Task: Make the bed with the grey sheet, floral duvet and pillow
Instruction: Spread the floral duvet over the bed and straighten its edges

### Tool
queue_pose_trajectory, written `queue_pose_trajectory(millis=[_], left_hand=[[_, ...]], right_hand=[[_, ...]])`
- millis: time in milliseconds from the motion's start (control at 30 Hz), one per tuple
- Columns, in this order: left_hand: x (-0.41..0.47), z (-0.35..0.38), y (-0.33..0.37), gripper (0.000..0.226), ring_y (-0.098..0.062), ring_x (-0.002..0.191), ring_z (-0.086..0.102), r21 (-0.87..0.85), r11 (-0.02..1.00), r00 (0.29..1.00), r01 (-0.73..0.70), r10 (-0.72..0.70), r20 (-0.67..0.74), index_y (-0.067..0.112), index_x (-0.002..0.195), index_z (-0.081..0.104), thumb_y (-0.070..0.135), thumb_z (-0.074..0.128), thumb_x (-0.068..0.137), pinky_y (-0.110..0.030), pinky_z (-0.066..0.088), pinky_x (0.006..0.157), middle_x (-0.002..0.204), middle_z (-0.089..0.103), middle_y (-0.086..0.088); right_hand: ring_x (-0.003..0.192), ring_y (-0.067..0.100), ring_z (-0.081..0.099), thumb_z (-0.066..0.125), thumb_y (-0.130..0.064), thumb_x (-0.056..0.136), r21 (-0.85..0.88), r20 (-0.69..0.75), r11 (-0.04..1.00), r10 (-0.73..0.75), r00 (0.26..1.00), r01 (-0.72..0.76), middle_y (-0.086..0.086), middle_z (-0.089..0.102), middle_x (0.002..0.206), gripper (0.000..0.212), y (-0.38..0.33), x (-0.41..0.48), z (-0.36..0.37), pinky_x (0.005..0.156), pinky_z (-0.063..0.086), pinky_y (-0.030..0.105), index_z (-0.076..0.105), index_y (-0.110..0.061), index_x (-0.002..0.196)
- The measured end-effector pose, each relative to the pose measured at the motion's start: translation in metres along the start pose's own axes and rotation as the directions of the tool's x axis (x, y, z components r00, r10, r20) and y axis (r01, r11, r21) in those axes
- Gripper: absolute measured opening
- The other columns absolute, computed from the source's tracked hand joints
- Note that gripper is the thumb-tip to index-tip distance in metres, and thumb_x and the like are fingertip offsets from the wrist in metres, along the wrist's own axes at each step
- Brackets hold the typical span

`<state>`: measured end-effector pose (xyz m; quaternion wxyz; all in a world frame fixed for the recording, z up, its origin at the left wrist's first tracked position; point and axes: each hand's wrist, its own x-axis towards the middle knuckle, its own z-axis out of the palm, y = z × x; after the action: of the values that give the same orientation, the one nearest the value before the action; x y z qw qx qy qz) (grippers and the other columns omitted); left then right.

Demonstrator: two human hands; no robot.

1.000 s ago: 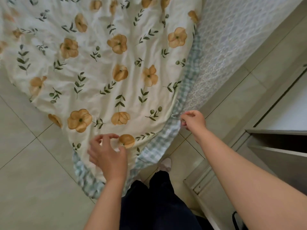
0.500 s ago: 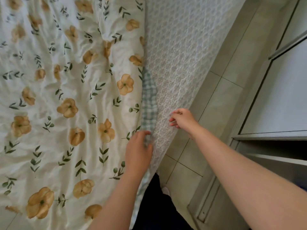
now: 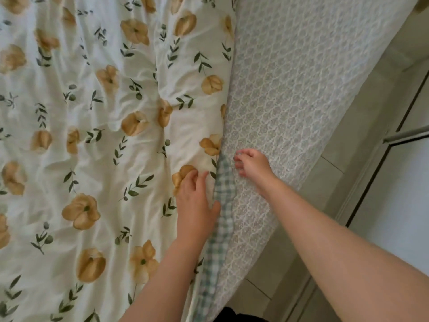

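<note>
Floral duvet (image 3: 104,159): soft, light, so grab the checked hem (image 3: 224,182), six o'clock.
Left hand (image 3: 197,203) flat on it; right hand (image 3: 254,166) curled, grip unclear.

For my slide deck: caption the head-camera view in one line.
Left hand rests on the floral duvet beside its checked edge; right hand is over the grey sheet.

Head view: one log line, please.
left hand: flat on floral duvet edge | right hand: curled by grey sheet, grip unclear | checked underside: showing
</note>
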<state>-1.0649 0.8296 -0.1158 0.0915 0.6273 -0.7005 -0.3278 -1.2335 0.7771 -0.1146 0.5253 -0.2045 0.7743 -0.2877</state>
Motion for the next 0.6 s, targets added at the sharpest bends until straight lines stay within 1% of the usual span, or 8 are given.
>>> queue_pose_trajectory(millis=[100, 200, 300, 367, 433, 500, 567, 600], left_hand=[[0.025, -0.001, 0.002, 0.084, -0.03, 0.138, 0.03, 0.025, 0.999, 0.999, 0.039, -0.039, -0.017, 0.019, 0.146, 0.031, 0.028, 0.075, 0.075, -0.045, 0.035, 0.11, 0.152, 0.026, -0.013], [0.043, -0.003, 0.01, 0.084, -0.026, 0.145, 0.015, 0.019, 0.996, 0.996, 0.084, -0.084, 0.009, 0.024, 0.148, 0.021, 0.028, 0.07, 0.08, -0.043, 0.022, 0.117, 0.157, 0.013, -0.009], [0.061, -0.006, 0.019, 0.086, -0.025, 0.144, 0.017, 0.033, 0.999, 0.998, 0.038, -0.037, -0.045, 0.024, 0.149, 0.02, 0.025, 0.071, 0.08, -0.041, 0.02, 0.118, 0.156, 0.014, -0.004], [0.077, -0.006, 0.025, 0.088, -0.024, 0.144, 0.018, 0.034, 0.999, 0.997, 0.012, -0.009, -0.074, 0.028, 0.149, 0.02, 0.023, 0.071, 0.079, -0.041, 0.02, 0.118, 0.155, 0.016, -0.001], [0.097, -0.008, 0.032, 0.089, -0.024, 0.146, 0.012, 0.051, 0.998, 0.995, 0.028, -0.023, -0.097, 0.033, 0.151, 0.015, 0.026, 0.07, 0.081, -0.043, 0.019, 0.118, 0.156, 0.013, 0.0], [0.117, -0.011, 0.038, 0.091, -0.027, 0.148, 0.007, 0.066, 0.995, 0.991, 0.072, -0.064, -0.117, 0.033, 0.152, 0.012, 0.034, 0.07, 0.081, -0.046, 0.016, 0.118, 0.158, 0.01, -0.002], [0.141, -0.012, 0.045, 0.097, -0.028, 0.147, 0.01, 0.103, 0.981, 0.982, 0.167, -0.155, -0.111, 0.031, 0.152, 0.006, 0.042, 0.069, 0.08, -0.047, 0.018, 0.116, 0.159, 0.01, -0.004], [0.154, -0.013, 0.052, 0.098, -0.028, 0.145, 0.016, 0.121, 0.97, 0.975, 0.211, -0.2, -0.096, 0.029, 0.152, 0.004, 0.042, 0.069, 0.08, -0.046, 0.023, 0.115, 0.158, 0.013, -0.006]], right_hand=[[0.093, 0.018, 0.059, 0.041, -0.015, 0.099, -0.065, 0.019, 0.996, -0.055, 0.998, 0.056, 0.004, 0.062, 0.111, 0.028, -0.034, 0.038, 0.012, 0.085, 0.051, 0.034, 0.057, -0.018, 0.121], [0.106, 0.023, 0.06, 0.038, -0.012, 0.097, -0.121, 0.035, 0.988, -0.095, 0.995, 0.098, 0.005, 0.061, 0.121, 0.033, -0.067, 0.078, 0.023, 0.092, 0.052, 0.038, 0.055, -0.02, 0.123], [0.109, 0.027, 0.06, 0.041, -0.016, 0.086, -0.081, 0.038, 0.993, -0.079, 0.996, 0.082, 0.005, 0.063, 0.121, 0.045, -0.096, 0.118, 0.036, 0.094, 0.052, 0.047, 0.055, -0.018, 0.129], [0.11, 0.026, 0.06, 0.04, -0.015, 0.09, -0.042, 0.053, 0.996, -0.072, 0.996, 0.074, 0.006, 0.063, 0.123, 0.045, -0.114, 0.139, 0.047, 0.095, 0.052, 0.045, 0.053, -0.019, 0.133], [0.112, 0.026, 0.058, 0.039, -0.016, 0.094, 0.025, 0.028, 0.997, -0.076, 0.997, 0.076, 0.007, 0.061, 0.126, 0.043, -0.131, 0.155, 0.053, 0.098, 0.05, 0.043, 0.052, -0.018, 0.134], [0.109, 0.026, 0.06, 0.041, -0.03, 0.096, 0.149, -0.009, 0.987, -0.057, 0.998, 0.057, 0.007, 0.063, 0.121, 0.039, -0.143, 0.168, 0.053, 0.097, 0.051, 0.044, 0.057, -0.017, 0.128], [0.104, 0.024, 0.064, 0.043, -0.057, 0.092, 0.256, 0.014, 0.966, -0.043, 0.999, 0.038, 0.004, 0.068, 0.114, 0.05, -0.158, 0.181, 0.045, 0.093, 0.054, 0.043, 0.063, -0.019, 0.119], [0.102, 0.022, 0.065, 0.046, -0.067, 0.086, 0.266, 0.04, 0.963, -0.043, 0.998, 0.031, 0.001, 0.069, 0.112, 0.058, -0.17, 0.188, 0.039, 0.09, 0.055, 0.041, 0.064, -0.022, 0.118]])
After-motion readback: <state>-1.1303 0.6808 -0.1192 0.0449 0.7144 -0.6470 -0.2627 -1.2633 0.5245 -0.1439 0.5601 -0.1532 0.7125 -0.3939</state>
